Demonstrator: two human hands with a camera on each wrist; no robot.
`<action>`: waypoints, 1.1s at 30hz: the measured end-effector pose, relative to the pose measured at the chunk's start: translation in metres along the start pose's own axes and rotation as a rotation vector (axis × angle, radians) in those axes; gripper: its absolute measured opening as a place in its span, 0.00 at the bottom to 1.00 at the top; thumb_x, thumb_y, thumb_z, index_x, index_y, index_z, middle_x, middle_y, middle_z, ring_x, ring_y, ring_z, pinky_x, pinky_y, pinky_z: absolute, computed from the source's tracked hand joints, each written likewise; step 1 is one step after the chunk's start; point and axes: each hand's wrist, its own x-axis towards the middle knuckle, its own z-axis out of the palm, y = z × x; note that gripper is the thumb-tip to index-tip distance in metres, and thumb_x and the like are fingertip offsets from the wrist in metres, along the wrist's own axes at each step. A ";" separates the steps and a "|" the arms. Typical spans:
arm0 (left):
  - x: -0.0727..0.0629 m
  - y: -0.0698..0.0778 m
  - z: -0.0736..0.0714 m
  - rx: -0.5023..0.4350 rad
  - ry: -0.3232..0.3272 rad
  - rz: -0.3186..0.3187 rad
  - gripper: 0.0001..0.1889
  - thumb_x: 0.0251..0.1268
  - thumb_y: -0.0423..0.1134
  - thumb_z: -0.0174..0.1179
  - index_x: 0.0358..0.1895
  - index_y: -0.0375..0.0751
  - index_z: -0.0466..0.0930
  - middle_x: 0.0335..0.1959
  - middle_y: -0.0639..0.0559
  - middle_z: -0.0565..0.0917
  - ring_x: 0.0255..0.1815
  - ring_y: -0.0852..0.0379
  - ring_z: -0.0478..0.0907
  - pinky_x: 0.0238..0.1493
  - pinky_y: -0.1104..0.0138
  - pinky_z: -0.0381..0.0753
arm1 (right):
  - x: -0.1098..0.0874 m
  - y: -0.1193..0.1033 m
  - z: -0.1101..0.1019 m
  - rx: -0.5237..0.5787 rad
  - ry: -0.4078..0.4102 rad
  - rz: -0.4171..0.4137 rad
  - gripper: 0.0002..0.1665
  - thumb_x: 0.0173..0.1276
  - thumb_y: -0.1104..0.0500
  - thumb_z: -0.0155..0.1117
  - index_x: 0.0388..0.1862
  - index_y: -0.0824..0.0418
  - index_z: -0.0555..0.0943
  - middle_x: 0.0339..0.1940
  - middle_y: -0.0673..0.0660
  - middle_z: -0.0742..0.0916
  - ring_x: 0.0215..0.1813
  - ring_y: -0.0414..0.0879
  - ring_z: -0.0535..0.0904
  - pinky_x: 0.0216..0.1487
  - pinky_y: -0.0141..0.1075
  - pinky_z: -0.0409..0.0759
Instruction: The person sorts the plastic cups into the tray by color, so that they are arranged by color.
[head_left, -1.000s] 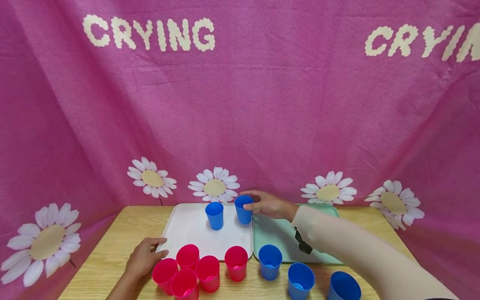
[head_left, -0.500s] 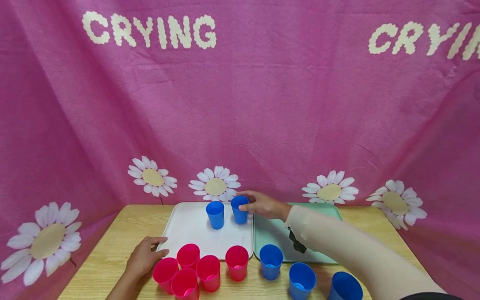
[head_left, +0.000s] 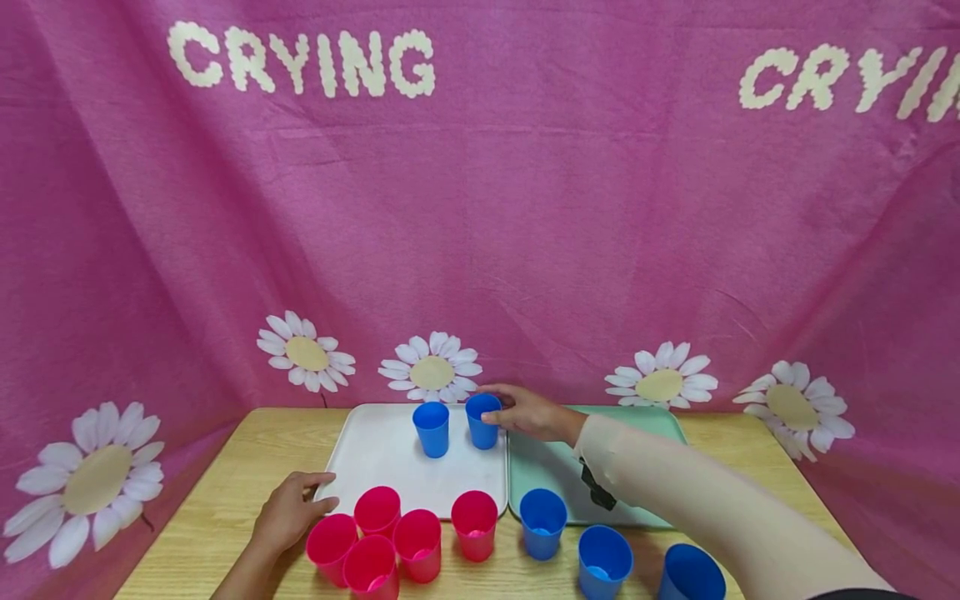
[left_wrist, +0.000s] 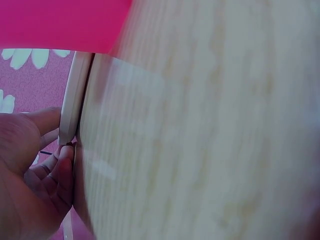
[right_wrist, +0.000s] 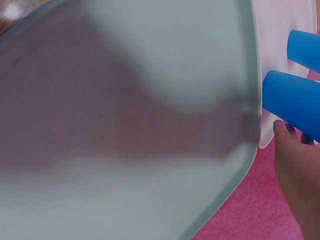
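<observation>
Pink cloth [head_left: 480, 208] fills upper frame; lower centre, right hand [head_left: 531, 413] grips one blue cup [head_left: 477, 427], left hand [head_left: 287, 510] holding edge of white tray [head_left: 378, 458].

The left hand [head_left: 288, 512] and right hand [head_left: 531, 414] are bare; a long beige sleeve [head_left: 678, 479] ends behind the right one, a small black piece [head_left: 598, 489] beneath its cuff [head_left: 591, 442].

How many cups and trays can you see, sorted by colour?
Blue cups: 5
Pinkish-red cups: 5
White tray: 1
Pale green tray: 1
Total: 12
</observation>
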 end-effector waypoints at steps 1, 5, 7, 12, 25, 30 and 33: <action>0.000 0.000 0.000 -0.001 -0.001 -0.001 0.23 0.61 0.39 0.73 0.59 0.36 0.85 0.55 0.37 0.82 0.59 0.34 0.79 0.55 0.43 0.78 | -0.001 -0.001 0.000 0.004 -0.002 -0.004 0.39 0.75 0.61 0.65 0.81 0.61 0.63 0.76 0.67 0.71 0.76 0.64 0.67 0.73 0.55 0.71; 0.001 -0.001 0.000 -0.001 -0.003 -0.003 0.23 0.61 0.39 0.73 0.59 0.36 0.85 0.55 0.37 0.82 0.61 0.32 0.78 0.57 0.41 0.77 | -0.007 -0.003 -0.004 0.035 -0.020 -0.021 0.39 0.76 0.62 0.64 0.81 0.62 0.62 0.78 0.68 0.68 0.77 0.65 0.65 0.75 0.57 0.67; 0.000 -0.001 0.000 -0.001 -0.002 -0.001 0.23 0.61 0.39 0.73 0.59 0.36 0.85 0.55 0.37 0.82 0.61 0.32 0.78 0.57 0.41 0.77 | -0.011 -0.004 -0.007 0.050 -0.032 -0.038 0.39 0.76 0.63 0.63 0.81 0.63 0.61 0.78 0.69 0.67 0.78 0.65 0.63 0.76 0.58 0.65; 0.000 -0.001 0.000 0.003 -0.001 -0.001 0.23 0.61 0.39 0.73 0.59 0.36 0.85 0.54 0.37 0.82 0.60 0.34 0.78 0.56 0.42 0.77 | -0.024 -0.005 -0.016 0.079 -0.042 -0.077 0.39 0.77 0.65 0.60 0.82 0.66 0.57 0.78 0.72 0.66 0.78 0.67 0.63 0.77 0.60 0.61; -0.001 0.000 0.001 -0.002 -0.002 -0.011 0.23 0.61 0.40 0.73 0.59 0.36 0.85 0.55 0.37 0.82 0.60 0.34 0.78 0.56 0.42 0.77 | -0.068 -0.005 -0.051 0.067 0.012 -0.093 0.42 0.77 0.62 0.61 0.83 0.67 0.55 0.80 0.75 0.62 0.80 0.71 0.57 0.78 0.62 0.56; -0.001 0.000 0.000 -0.003 0.002 -0.004 0.23 0.61 0.39 0.73 0.59 0.36 0.85 0.54 0.38 0.82 0.60 0.35 0.78 0.57 0.42 0.77 | -0.092 -0.004 -0.062 0.037 0.020 -0.095 0.42 0.78 0.60 0.61 0.83 0.67 0.53 0.80 0.75 0.61 0.80 0.67 0.58 0.78 0.60 0.57; -0.001 0.001 0.000 -0.002 0.001 -0.003 0.23 0.61 0.39 0.73 0.59 0.36 0.85 0.55 0.38 0.82 0.60 0.34 0.78 0.57 0.41 0.77 | -0.107 -0.001 -0.068 0.036 0.030 -0.097 0.42 0.79 0.60 0.60 0.83 0.67 0.53 0.81 0.74 0.60 0.81 0.67 0.58 0.78 0.57 0.59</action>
